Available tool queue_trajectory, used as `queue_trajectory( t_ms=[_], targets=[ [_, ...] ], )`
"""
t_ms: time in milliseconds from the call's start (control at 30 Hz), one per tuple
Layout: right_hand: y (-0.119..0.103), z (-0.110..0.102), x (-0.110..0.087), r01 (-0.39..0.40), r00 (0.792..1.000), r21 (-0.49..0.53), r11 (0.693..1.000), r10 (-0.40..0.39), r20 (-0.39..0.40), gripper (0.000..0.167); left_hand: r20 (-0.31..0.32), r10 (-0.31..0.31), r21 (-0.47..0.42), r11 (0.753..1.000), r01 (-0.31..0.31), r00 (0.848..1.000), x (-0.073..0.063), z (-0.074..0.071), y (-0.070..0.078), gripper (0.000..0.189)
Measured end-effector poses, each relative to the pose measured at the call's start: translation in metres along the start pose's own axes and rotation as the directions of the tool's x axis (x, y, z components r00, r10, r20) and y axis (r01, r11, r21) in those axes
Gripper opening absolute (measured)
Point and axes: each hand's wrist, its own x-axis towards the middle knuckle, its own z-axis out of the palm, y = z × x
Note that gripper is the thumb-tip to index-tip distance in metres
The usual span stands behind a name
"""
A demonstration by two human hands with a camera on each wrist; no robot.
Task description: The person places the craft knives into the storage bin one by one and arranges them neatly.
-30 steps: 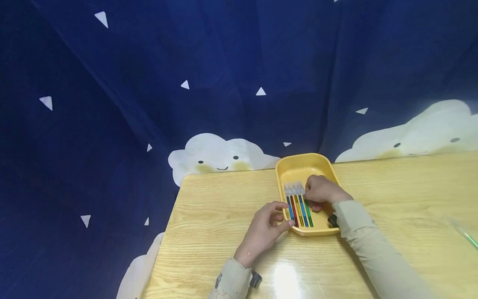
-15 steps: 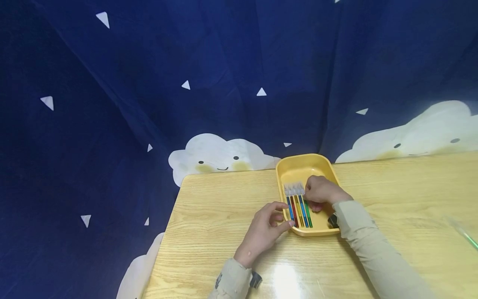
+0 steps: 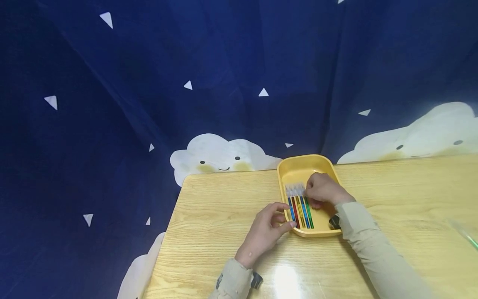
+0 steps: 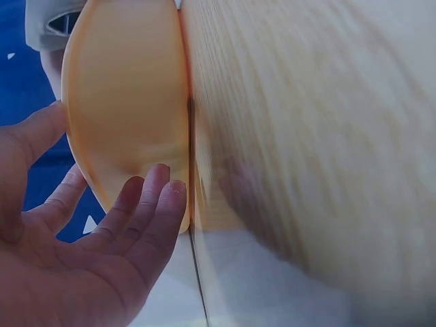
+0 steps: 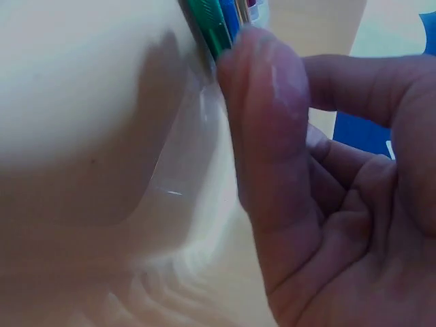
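Note:
A yellow tray stands near the table's back edge. Several slim pens with blue, red, gold and green barrels lie side by side along its left wall, their clear whitish tops facing away. My left hand rests at the left rim, thumb and index finger reaching over near the blue pen. In the left wrist view its other fingers lie against the tray's outer wall. Inside the tray, my right hand pinches near the top of the rightmost green pen; the fingers hide that end.
On the wooden table, a clear-and-green pen lies at the far right. Behind the table hangs a dark blue curtain with white clouds. Dark wrist devices sit on both sleeves.
Both hands keep almost the same places over the tray. The whole head view shifts slightly.

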Motion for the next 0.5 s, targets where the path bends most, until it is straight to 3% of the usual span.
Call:
queue_trajectory(
  t_ms=[200,333,500],
  targets=[
    [-0.001,-0.002,0.0,0.066,0.993,-0.015,0.998,-0.068,-0.096,0.025,0.0,-0.014,-0.016,1.0,0.014,1.0,-0.001,0.002,-0.001,0.043],
    [-0.004,-0.006,0.001,0.143,0.971,-0.015,0.99,-0.143,-0.193,0.02,-0.001,-0.018,-0.019,1.0,0.018,1.0,-0.001,0.001,0.0,0.043],
    [-0.012,-0.014,-0.006,0.167,0.953,0.026,0.986,-0.154,-0.262,0.014,-0.001,-0.022,-0.016,1.0,0.022,1.0,0.0,0.0,0.001,0.043]
  ],
)
